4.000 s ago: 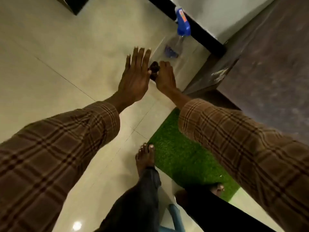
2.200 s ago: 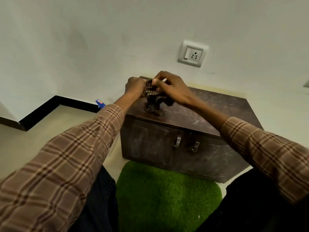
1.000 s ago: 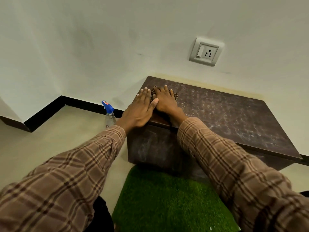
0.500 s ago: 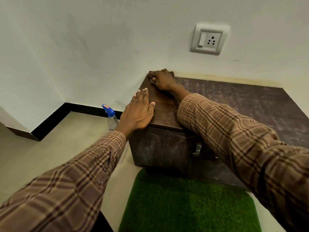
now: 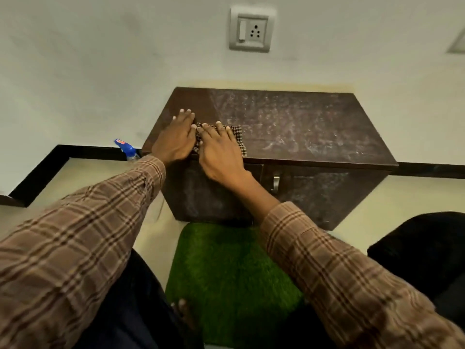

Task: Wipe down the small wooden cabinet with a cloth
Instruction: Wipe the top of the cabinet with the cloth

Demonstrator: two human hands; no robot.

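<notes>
The small dark wooden cabinet (image 5: 302, 127) stands against the white wall, its top dusty and streaked on the right and cleaner at the left. A checked cloth (image 5: 239, 139) lies flat near the top's front left edge. My right hand (image 5: 221, 152) presses on the cloth with straight fingers and covers most of it. My left hand (image 5: 176, 139) rests flat on the bare top just left of the cloth, its fingers straight.
A spray bottle with a blue head (image 5: 125, 148) stands on the floor left of the cabinet. A green grass mat (image 5: 226, 273) lies in front of it. A wall socket (image 5: 250, 28) sits above. Metal door handles (image 5: 276, 181) show on the cabinet's front.
My right hand has pulled the cloth from the back left corner toward the front edge. My left hand stays flat on the top's left side. The camera now looks more steeply down.
</notes>
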